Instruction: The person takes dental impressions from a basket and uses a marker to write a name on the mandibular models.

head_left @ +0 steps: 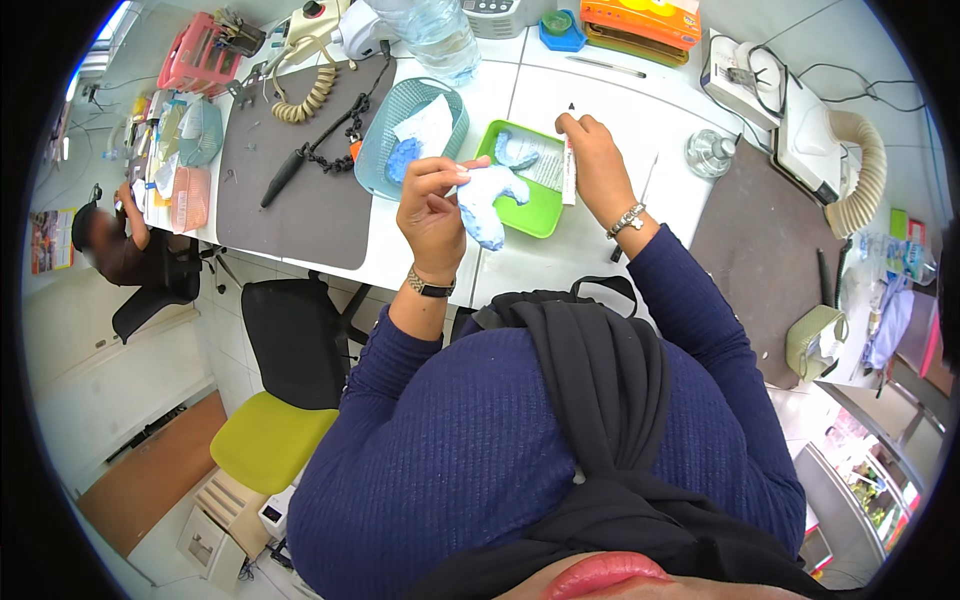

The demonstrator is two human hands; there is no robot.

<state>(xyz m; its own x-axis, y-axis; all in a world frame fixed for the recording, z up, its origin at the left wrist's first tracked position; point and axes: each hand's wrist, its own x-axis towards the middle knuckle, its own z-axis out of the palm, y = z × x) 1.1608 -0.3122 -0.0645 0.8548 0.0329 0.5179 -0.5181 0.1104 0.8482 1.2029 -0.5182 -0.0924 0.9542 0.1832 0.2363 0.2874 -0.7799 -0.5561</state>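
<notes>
While left fingers grip lumpy blue arch | tray: green, rectangular

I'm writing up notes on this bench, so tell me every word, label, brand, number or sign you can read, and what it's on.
There's none I can quote.
Sheet in the green tray: print too small to read.
White strip by the right hand: reddish marks, too small.
Orange box: cut off by the frame, nothing quotable.
Wall poster at far left: too blurred.
Grey device with buttons: markings too small.
</notes>
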